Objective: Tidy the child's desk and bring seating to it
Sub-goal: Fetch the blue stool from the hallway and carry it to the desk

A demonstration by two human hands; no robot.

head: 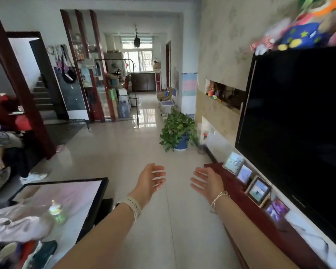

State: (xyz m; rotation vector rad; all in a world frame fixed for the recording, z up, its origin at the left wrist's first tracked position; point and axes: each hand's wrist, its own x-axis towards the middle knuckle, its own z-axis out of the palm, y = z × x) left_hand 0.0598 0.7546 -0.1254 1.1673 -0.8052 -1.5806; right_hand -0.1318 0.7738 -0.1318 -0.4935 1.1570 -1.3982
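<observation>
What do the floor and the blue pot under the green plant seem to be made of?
Floor: probably glazed ceramic tile, glossy; it mirrors the window light and shows thin joint lines.
Blue pot: smooth and slightly shiny, glazed ceramic or plastic; the picture cannot settle which.

A potted plant (177, 129) stands near the dark television (299, 121).

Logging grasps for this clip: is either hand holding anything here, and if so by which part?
Nothing is held. The left hand and the right hand are both open and empty, fingers relaxed, palms facing each other above the floor.
</observation>
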